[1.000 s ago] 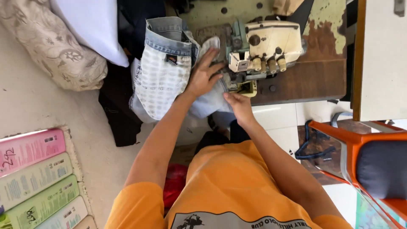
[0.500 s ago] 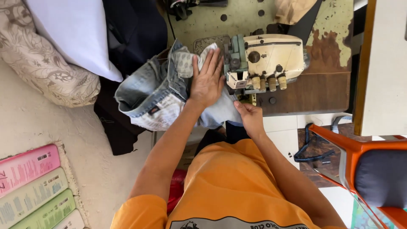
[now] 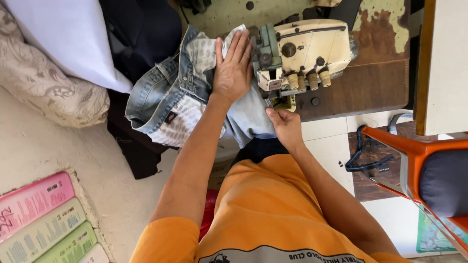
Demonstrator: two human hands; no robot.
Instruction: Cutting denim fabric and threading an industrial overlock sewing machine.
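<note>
While the person in an orange shirt (image 3: 273, 209) is sitting at a worn table (image 3: 360, 87), the left hand (image 3: 233, 68) is lying flat with fingers spread wide, pressing a pair of light blue jeans (image 3: 170, 97) just beside the cream sewing machine (image 3: 307, 51). The right hand (image 3: 285, 127) is pinching the lower edge of the jeans below the machine, fingers closed narrow on the cloth. A small dark rectangular label (image 3: 170, 118) is showing on the white patterned pocket lining. On the floor at the lower left, flat packages (image 3: 44, 224) in pink, pale green and green are lying side by side. An orange chair (image 3: 419, 165) is standing at the right.
</note>
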